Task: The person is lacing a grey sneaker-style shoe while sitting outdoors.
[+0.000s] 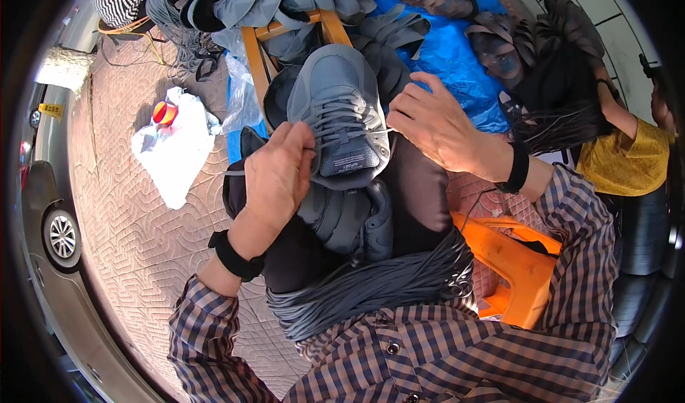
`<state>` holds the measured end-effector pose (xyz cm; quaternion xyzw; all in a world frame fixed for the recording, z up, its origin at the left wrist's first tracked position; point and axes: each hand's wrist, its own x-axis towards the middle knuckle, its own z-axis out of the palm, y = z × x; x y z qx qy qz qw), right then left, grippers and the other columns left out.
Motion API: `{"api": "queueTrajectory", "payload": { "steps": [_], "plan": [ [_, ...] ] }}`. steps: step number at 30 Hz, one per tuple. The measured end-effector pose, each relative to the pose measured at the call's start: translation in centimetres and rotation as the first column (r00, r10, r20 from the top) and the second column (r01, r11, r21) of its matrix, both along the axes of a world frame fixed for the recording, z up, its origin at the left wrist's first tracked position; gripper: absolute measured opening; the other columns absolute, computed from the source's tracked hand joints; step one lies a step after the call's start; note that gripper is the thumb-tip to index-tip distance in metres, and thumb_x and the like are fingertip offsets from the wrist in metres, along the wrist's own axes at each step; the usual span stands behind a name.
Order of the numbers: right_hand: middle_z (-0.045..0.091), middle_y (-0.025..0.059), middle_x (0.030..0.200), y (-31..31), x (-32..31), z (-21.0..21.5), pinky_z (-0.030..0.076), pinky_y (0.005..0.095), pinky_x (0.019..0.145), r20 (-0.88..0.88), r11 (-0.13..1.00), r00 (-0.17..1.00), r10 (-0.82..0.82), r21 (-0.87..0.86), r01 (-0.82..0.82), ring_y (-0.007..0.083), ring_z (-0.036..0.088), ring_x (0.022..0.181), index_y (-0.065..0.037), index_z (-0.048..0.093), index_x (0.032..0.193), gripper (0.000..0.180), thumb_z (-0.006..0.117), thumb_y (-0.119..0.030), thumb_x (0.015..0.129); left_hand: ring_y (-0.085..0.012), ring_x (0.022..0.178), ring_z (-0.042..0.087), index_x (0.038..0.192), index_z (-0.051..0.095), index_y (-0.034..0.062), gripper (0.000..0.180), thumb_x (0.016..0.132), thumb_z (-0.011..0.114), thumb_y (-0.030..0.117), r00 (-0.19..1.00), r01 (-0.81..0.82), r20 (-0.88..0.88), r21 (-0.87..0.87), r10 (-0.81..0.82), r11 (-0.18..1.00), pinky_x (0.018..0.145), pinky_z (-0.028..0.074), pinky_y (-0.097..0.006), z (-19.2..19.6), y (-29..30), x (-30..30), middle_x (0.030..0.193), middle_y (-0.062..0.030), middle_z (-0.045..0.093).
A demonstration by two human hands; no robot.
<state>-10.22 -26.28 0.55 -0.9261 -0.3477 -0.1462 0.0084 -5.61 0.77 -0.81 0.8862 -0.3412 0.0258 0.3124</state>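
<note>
A grey sports shoe (335, 96) rests on my lap, toe pointing away, with grey laces (335, 121) threaded across its front. My left hand (278, 174) pinches a lace end at the shoe's left side, near the tongue. My right hand (435, 124) grips the shoe's right edge and the lace there, fingers curled. A second grey shoe (349, 221) lies lower on my lap, partly hidden under the first. A thick bundle of grey laces (371, 289) drapes over my thighs.
A wooden stool (260, 53) stands ahead under grey shoe uppers (285, 0). A blue tarp (449, 53) with more uppers lies to the right. An orange plastic stool (514, 260) is beside my right leg. Another person in yellow (621, 160) sits right. White plastic bag (178, 153) lies left.
</note>
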Motion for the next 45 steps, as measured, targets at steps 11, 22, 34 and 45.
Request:
{"api": "queueTrajectory", "payload": {
  "steps": [11, 22, 34, 45],
  "plan": [
    [0.058, 0.0065, 0.065, -9.1, 0.7, 0.6, 0.046, 0.0321, 0.061, -0.731, 0.91, 0.682, -0.024, 0.266, 0.317, 0.0185, 0.055, 0.061, -0.002, 0.063, 0.097, 0.025, 0.064, -0.023, 0.083, -0.0247, 0.057, 0.059, 0.089, 0.068, 0.0101, 0.008, 0.087, 0.06, 0.011, 0.969, -0.164, 0.21, 0.157, 0.13, 0.974, 0.056, 0.049, -0.032, 0.9, 11.5, 4.4, 0.085, -0.007, 0.067],
    [0.065, 0.0125, 0.108, -17.0, -1.3, 2.3, 0.051, 0.0377, 0.092, -0.465, -0.552, 0.819, 0.336, 0.607, 0.572, 0.0175, 0.063, 0.094, 0.001, 0.059, 0.107, 0.016, 0.054, -0.009, 0.095, -0.0064, 0.077, 0.056, 0.129, 0.048, 0.0012, 0.038, 0.096, 0.056, 0.018, 0.571, -0.81, -0.811, -0.582, -0.128, 0.076, 0.07, 0.047, -0.019, -1.6, 24.1, 6.3, 0.095, -0.0005, 0.061],
    [0.063, 0.0107, 0.076, -0.4, -0.1, -0.9, 0.048, 0.0314, 0.063, -0.63, 0.745, 0.775, -0.033, 0.501, 0.439, 0.0214, 0.062, 0.067, -0.001, 0.067, 0.093, 0.019, 0.064, -0.016, 0.083, -0.0073, 0.061, 0.057, 0.096, 0.062, 0.0029, 0.013, 0.092, 0.05, 0.003, 0.628, -0.227, -0.777, -0.234, -0.041, 0.945, 0.058, 0.048, -0.02, 1.2, 3.5, 0.0, 0.074, 0.0004, 0.058],
    [0.058, 0.0083, 0.079, 1.3, -0.5, -1.6, 0.046, 0.0344, 0.067, -0.43, 0.854, 0.896, -0.109, 0.422, 0.306, 0.0253, 0.059, 0.073, -0.003, 0.063, 0.09, 0.011, 0.064, -0.01, 0.082, -0.0104, 0.062, 0.057, 0.09, 0.059, 0.0023, 0.01, 0.08, 0.06, 0.0, 0.859, -0.237, -0.488, -0.106, 0.157, 0.966, 0.06, 0.046, -0.027, -1.3, 0.9, -0.3, 0.071, -0.0042, 0.059]
  ]
}}
